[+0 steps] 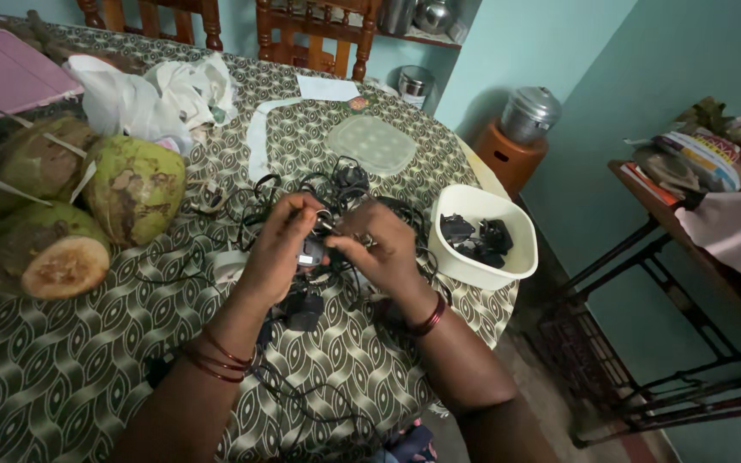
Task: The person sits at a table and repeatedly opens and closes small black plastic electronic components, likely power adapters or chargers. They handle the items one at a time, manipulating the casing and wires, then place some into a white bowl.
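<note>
Working over the tangled black cables just left of the white tub, the left hand is clasping a small dark charger while the right hand is pinching its cord, best teased loose gently rather than yanked

Clearly a home's dining room: patterned tablecloth over a round table, wooden chairs at its far edge, green coconuts, steel canisters, treadle sewing-machine stand beside teal walls.
</note>
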